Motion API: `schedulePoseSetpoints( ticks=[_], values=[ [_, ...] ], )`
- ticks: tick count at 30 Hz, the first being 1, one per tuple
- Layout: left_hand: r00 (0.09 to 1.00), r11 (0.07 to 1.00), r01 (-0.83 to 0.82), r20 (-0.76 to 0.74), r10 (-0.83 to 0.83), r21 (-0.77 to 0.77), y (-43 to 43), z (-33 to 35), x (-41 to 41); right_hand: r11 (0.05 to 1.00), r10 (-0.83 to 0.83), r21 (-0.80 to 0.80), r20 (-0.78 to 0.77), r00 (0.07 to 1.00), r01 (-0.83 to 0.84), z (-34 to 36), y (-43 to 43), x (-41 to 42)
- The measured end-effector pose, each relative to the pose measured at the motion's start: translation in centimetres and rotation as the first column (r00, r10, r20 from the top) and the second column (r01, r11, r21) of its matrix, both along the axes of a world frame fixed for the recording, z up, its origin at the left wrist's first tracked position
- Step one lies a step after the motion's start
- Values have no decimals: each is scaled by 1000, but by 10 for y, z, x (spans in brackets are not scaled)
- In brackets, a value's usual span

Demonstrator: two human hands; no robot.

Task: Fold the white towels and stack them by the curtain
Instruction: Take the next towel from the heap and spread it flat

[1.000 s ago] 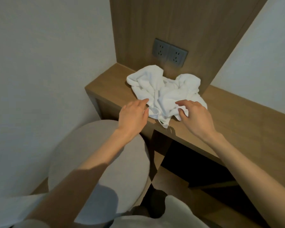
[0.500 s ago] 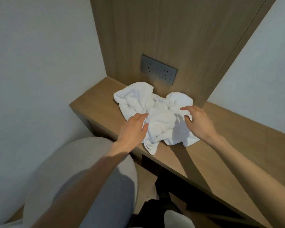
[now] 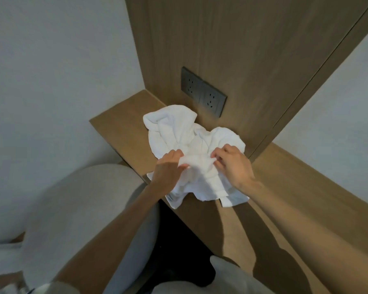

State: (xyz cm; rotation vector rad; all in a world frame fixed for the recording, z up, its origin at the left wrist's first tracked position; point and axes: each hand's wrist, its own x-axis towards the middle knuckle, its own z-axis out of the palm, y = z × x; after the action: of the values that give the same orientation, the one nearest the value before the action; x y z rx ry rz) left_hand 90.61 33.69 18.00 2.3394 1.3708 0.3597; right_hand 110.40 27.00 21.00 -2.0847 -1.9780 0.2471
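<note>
Pinching one raised fold of towel (image 3: 179, 132) with left hand (image 3: 168, 168) and right hand (image 3: 234, 166), fingers curled on cloth. Lies crumpled on desk (image 3: 119, 128), under sockets (image 3: 203, 93); stool (image 3: 83, 209) at left. Half a second ago, merely touching it.

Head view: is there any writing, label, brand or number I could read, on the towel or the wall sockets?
None can be read.
The white towel shows no legible label or tag text.
The dark socket panel bears no readable marking.
</note>
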Motion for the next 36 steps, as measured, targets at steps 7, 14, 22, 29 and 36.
schedulePoseSetpoints(
  ticks=[7,14,22,29,36],
  values=[
    [904,1000,-1,426,8,-17,9,55,-2,935,5,352,-115,993,36,41,-7,-1],
    [738,976,145,640,-216,162,14,158,21,753,-101,583,-356,929,305,127,-19,-8],
    [545,882,301,694,-471,362,-11,247,78,484,-301,742,-357,884,464,219,-90,17],
    [533,738,526,512,-674,423,-59,249,149,383,-547,693,-363,754,611,222,-185,61],
    [466,608,732,425,-776,307,-111,197,229,386,-690,522,-384,614,761,173,-265,126]
  ],
)
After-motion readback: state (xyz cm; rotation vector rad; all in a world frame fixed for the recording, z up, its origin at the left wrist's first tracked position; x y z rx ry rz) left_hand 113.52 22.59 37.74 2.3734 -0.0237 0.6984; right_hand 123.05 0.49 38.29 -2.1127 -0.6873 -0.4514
